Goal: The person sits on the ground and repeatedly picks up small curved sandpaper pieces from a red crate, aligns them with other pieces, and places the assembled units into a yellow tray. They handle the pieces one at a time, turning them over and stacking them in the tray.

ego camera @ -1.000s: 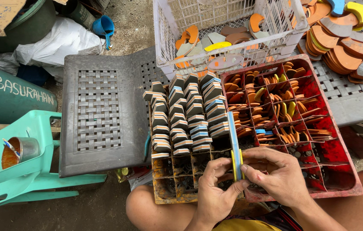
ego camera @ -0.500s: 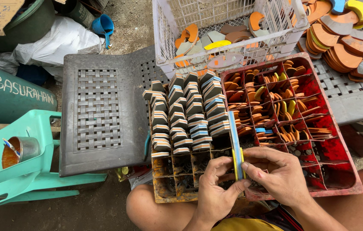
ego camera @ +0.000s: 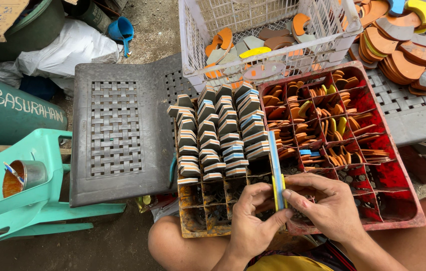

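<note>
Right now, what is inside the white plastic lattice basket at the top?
The white plastic lattice basket holds loose curved foam cut-outs in orange, grey and yellow, spread thinly over its floor. Its front wall hides whatever lies low against that side.

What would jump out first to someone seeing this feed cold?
Probably the two hands at bottom centre, the left hand and right hand, pinching a thin stack of foam pieces on edge. Just above sit the yellow crate, topped with rows of grey wedges, and the red crate of orange pieces. A white basket stands behind.
</note>
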